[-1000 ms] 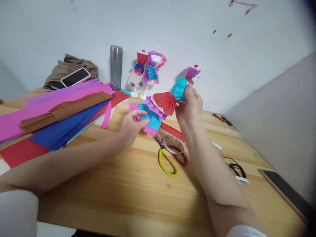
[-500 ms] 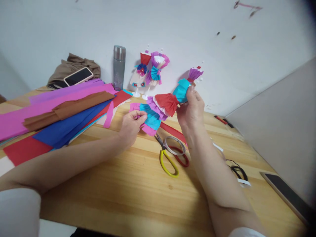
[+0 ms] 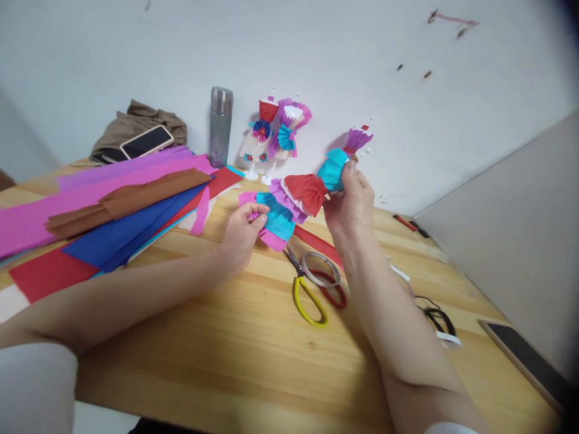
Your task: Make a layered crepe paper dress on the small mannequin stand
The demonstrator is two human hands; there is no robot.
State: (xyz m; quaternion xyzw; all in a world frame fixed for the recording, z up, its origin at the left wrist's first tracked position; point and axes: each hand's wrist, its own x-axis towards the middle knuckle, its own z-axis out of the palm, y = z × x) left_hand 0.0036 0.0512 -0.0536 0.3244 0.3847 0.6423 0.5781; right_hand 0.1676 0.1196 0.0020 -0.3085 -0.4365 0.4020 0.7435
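Observation:
A small doll-like figure dressed in crepe paper (image 3: 304, 191) is held tilted above the table, its layers turquoise, red, purple and pink. My right hand (image 3: 350, 202) is closed around its turquoise upper part, thumb on the near side. Its purple, ruffled top end points up to the right. At the lower left end, my left hand (image 3: 246, 232) pinches the edge of the pink and turquoise paper skirt. Below the figure lie scissors (image 3: 310, 299) with one yellow and one red handle, and a roll of clear tape (image 3: 320, 269) rests over them.
Coloured crepe paper sheets (image 3: 136, 214) spread across the left. Two dressed paper figures (image 3: 275, 135) and a grey bottle (image 3: 221, 128) stand by the wall. A phone (image 3: 147, 142) lies near brown cloth (image 3: 136, 123); another phone (image 3: 525, 355) and black cord (image 3: 438, 319) lie right.
The view has shifted slightly, so everything sits a little lower. Both hands keep their hold on the paper figure, with almost no other movement.

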